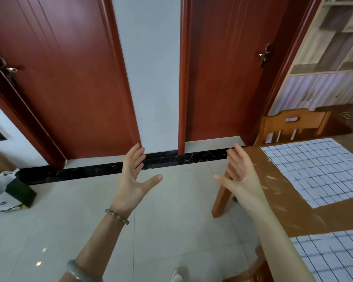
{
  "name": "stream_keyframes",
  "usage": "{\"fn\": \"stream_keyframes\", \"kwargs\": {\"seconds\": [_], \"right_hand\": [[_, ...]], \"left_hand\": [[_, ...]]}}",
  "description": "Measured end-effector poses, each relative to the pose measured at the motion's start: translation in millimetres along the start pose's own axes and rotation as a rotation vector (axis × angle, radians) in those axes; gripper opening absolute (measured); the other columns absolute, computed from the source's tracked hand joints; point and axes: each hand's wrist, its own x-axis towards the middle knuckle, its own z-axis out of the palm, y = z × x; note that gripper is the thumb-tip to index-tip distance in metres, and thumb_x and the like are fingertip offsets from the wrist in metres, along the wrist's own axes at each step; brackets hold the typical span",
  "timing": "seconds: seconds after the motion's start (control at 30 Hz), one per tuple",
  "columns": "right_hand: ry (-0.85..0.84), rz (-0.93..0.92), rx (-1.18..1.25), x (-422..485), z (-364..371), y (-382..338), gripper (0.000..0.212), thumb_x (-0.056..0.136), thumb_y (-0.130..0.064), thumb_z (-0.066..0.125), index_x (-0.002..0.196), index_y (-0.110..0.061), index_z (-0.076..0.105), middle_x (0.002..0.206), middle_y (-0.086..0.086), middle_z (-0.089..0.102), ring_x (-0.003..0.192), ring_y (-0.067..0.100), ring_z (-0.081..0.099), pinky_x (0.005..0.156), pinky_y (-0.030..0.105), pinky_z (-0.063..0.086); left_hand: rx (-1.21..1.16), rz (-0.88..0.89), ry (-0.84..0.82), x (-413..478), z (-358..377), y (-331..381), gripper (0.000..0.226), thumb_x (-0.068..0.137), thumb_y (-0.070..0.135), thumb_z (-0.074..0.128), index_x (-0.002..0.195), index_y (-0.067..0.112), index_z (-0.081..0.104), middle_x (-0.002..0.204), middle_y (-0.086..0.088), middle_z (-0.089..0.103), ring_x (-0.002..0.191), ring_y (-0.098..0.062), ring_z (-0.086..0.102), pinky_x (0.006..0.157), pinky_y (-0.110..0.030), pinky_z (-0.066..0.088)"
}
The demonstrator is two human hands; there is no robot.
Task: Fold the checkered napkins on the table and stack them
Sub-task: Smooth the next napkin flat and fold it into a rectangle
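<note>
On the wooden table [306, 208], two flat white checkered napkins [318, 169]; left hand [134, 176] and right hand [239, 176] raised, fingers spread wide, empty.

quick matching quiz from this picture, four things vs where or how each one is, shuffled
1. left hand with beaded bracelet
2. far white checkered cloth napkin
3. white plastic bag
4. orange-brown wooden chair

A. on the tiled floor by a red door
B. raised open, holding nothing
C. at the far end of the brown wooden table
D. spread flat on that table

Pairs: 1-B, 2-D, 3-A, 4-C
</note>
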Motion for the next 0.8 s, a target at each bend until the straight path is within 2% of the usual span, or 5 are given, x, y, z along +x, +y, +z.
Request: {"fn": "stream_keyframes", "kwargs": {"seconds": [0.23,0.33,0.47,0.53,0.8], "right_hand": [[0.035,0.015,-0.017,119,-9,7,0.091,0.073,-0.005,0.079,0.141,-0.040,0.030,0.150,-0.005,0.036,0.136,0.006,0.035,0.113,0.038,0.033],[0.050,0.024,-0.033,159,-14,15,0.090,0.072,-0.009,0.080,0.141,-0.041,0.030,0.151,-0.007,0.035,0.137,0.004,0.034,0.113,0.037,0.033],[0.093,0.049,-0.053,213,-20,31,0.091,0.074,-0.009,0.078,0.145,-0.035,0.027,0.152,-0.009,0.033,0.137,0.004,0.033,0.113,0.032,0.032],[0.122,0.059,-0.069,241,-23,39,0.091,0.075,-0.009,0.077,0.146,-0.034,0.025,0.153,-0.007,0.032,0.138,0.006,0.032,0.113,0.032,0.032],[0.339,0.062,-0.113,372,-34,52,0.096,0.066,-0.026,0.076,0.146,-0.033,0.023,0.150,-0.007,0.032,0.138,0.008,0.031,0.113,0.033,0.032]], "left_hand": [[-0.022,0.003,-0.033,126,29,-18,0.090,0.065,0.021,0.078,0.140,0.035,0.030,0.144,0.011,0.041,0.132,-0.001,0.041,0.112,-0.027,0.032],[-0.030,-0.007,-0.062,172,40,-35,0.091,0.070,0.015,0.081,0.142,0.031,0.030,0.144,0.010,0.041,0.132,-0.002,0.040,0.114,-0.031,0.032],[-0.041,-0.011,-0.130,239,57,-58,0.095,0.063,0.031,0.082,0.143,0.031,0.030,0.143,0.012,0.041,0.132,-0.001,0.041,0.113,-0.030,0.032],[-0.057,-0.009,-0.163,277,68,-70,0.094,0.064,0.026,0.081,0.142,0.032,0.030,0.143,0.013,0.041,0.131,-0.002,0.041,0.113,-0.032,0.032],[-0.109,0.039,-0.396,454,122,-108,0.096,0.064,0.030,0.082,0.144,0.031,0.029,0.144,0.013,0.040,0.133,-0.002,0.039,0.116,-0.036,0.029]]}}
